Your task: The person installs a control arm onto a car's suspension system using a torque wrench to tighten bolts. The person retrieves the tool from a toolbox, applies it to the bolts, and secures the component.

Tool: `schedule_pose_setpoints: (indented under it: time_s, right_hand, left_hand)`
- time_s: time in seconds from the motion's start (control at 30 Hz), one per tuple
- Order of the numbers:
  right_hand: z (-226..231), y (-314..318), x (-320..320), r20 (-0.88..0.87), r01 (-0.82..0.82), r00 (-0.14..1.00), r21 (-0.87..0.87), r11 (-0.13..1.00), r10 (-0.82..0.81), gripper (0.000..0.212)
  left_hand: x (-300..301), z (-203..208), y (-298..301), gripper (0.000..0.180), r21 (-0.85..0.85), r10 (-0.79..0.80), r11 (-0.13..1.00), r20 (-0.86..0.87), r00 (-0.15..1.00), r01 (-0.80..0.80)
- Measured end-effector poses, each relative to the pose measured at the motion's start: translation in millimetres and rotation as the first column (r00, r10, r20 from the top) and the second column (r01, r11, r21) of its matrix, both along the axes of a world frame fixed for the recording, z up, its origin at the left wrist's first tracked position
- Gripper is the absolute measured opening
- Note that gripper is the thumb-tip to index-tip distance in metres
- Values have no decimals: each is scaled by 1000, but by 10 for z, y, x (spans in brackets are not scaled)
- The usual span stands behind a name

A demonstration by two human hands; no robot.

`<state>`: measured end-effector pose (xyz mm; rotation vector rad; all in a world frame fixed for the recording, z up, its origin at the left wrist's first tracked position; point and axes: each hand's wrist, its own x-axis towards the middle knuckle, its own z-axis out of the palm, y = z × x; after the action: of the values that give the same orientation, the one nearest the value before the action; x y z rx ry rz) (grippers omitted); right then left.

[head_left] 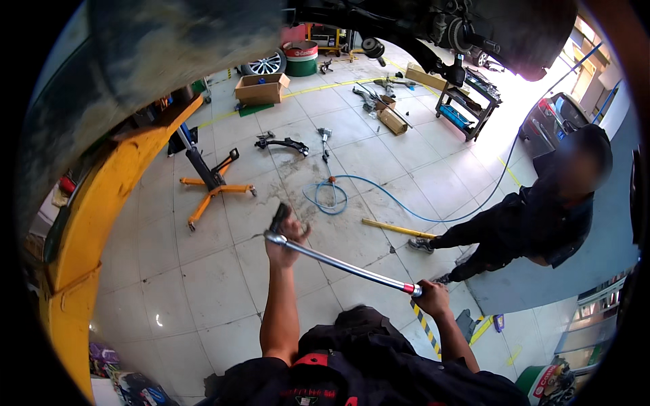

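A long chrome torque wrench with a red band near its grip end slants across in front of me. My right hand is wrapped round its grip end. At the other end, my left hand is closed about the ratchet head, its fingers slightly blurred. A short black cylindrical piece, which looks like a socket, sticks up beside the left fingers. Whether it is fixed to the wrench head cannot be made out. Above hangs the underside of a raised car, with a dark suspension arm and hub parts showing.
A yellow lift post stands at left beside an orange-legged stand. A control arm, a blue air hose and a yellow bar lie on the floor. Another person stands at right; a tool cart is behind.
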<state>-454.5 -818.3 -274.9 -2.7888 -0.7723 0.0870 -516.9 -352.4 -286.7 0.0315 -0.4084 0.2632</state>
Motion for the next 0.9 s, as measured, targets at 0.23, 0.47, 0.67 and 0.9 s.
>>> schedule_pose_setpoints:
  time_s: [0.23, 0.47, 0.67, 0.9]
  right_hand:
    - [223, -30, 945, 65, -21, 997, -192, 981, 34, 17]
    - [1819, 736, 1734, 415, 101, 910, -184, 978, -16, 11]
    - [2676, 1850, 1737, 710, 75, 702, -9, 997, -46, 16]
    - [2732, 2904, 1855, 805, 112, 564, 148, 983, -185, 12]
  left_hand:
    - [170, -551, 243, 41, 146, -67, 986, -125, 990, 85]
    - [1407, 793, 1302, 37, 676, 289, 735, -241, 927, -53]
    - [2436, 1811, 2263, 31, 917, 713, 303, -38, 701, -259]
    - [3363, 2376, 3183, 25, 902, 793, 194, 87, 603, -386]
